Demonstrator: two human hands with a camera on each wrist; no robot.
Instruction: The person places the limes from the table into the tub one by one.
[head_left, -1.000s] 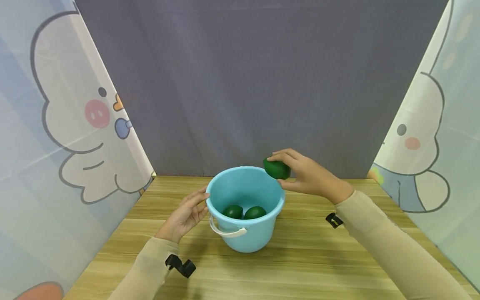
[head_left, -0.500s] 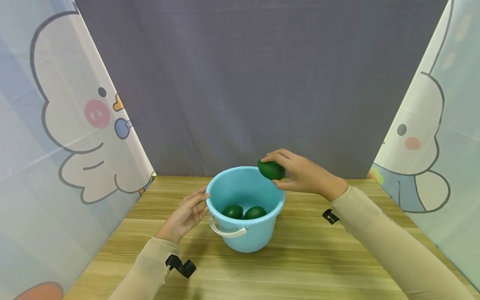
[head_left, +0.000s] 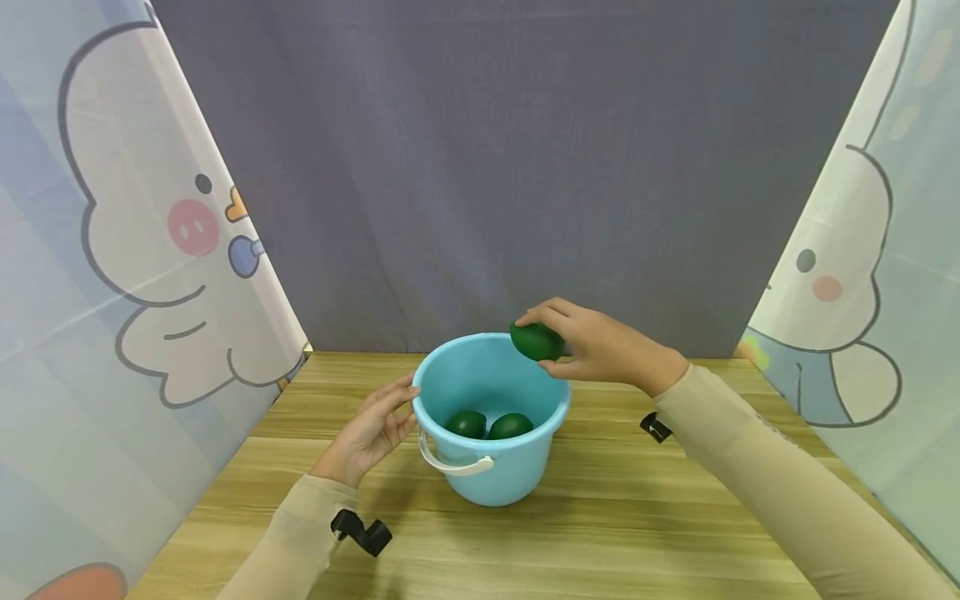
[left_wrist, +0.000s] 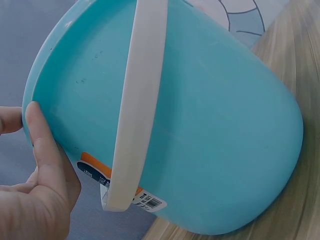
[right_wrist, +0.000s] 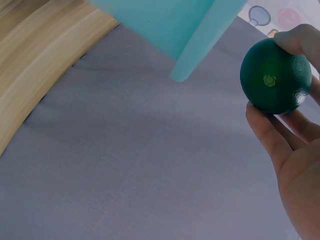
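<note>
A light blue bucket (head_left: 510,477) stands upright on the table, its white handle (left_wrist: 137,107) hanging down on the near left side. My left hand (head_left: 369,433) pinches the bucket's rim at the left, thumb and fingers on either side of the edge. Two dark green avocados (head_left: 467,423) lie side by side at the bottom of the bucket. Above the far right part of the rim, my right hand (head_left: 596,346) holds a third avocado (right_wrist: 274,75) between thumb and fingers. Its pale stem end faces the right wrist camera.
A wood-grain table (head_left: 630,533) reaches back to a grey curtain (head_left: 480,183). Cartoon-print cloths (head_left: 142,275) hang at both sides. A printed label (left_wrist: 150,201) is on the bucket's outside, and black mounts (head_left: 362,532) sit at the wrists.
My right hand has carried its avocado a short way left, from over the bucket's right rim further over the opening. The left hand and the bucket stay where they were.
</note>
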